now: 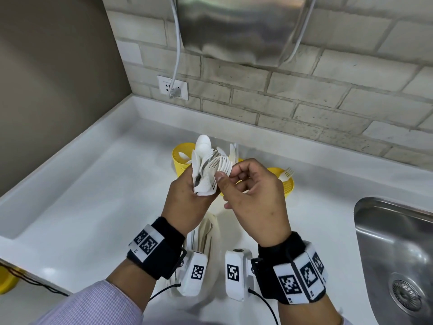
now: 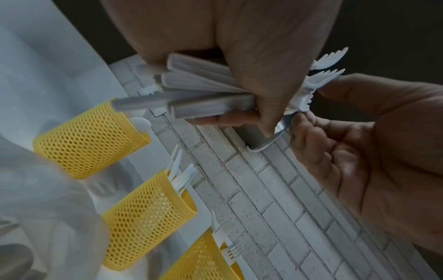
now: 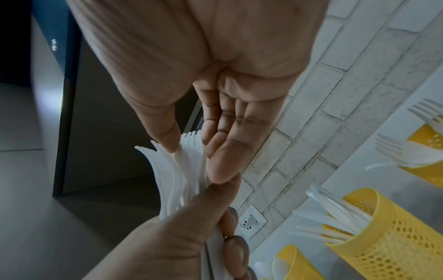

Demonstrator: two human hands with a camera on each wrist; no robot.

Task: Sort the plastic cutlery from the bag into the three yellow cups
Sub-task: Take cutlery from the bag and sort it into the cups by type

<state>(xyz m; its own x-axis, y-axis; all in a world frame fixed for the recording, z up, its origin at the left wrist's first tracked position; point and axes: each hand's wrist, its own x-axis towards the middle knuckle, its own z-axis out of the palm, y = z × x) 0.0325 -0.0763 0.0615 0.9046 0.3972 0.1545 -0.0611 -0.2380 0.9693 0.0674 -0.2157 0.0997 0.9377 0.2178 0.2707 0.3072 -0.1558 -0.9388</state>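
My left hand point(image 1: 201, 186) grips a fanned bundle of white plastic cutlery point(image 1: 207, 165), spoons and forks, by the handles point(image 2: 203, 91). My right hand point(image 1: 226, 174) pinches the fork heads point(image 3: 189, 151) between thumb and fingers at the bundle's right side. Three yellow mesh cups stand behind the hands. The left cup point(image 1: 181, 158) holds spoons and the right cup point(image 1: 284, 181) holds forks. The middle cup point(image 2: 143, 217), which holds knives, is mostly hidden behind my hands in the head view. The clear bag point(image 1: 206, 233) lies on the counter under my wrists with cutlery in it.
A white counter point(image 1: 93, 195) runs to a brick wall. A steel sink point(image 1: 398, 254) is at the right. A wall socket point(image 1: 173, 87) with a plugged cable and a steel appliance point(image 1: 241, 26) are above. A yellow object point(image 1: 7, 280) sits at the lower left.
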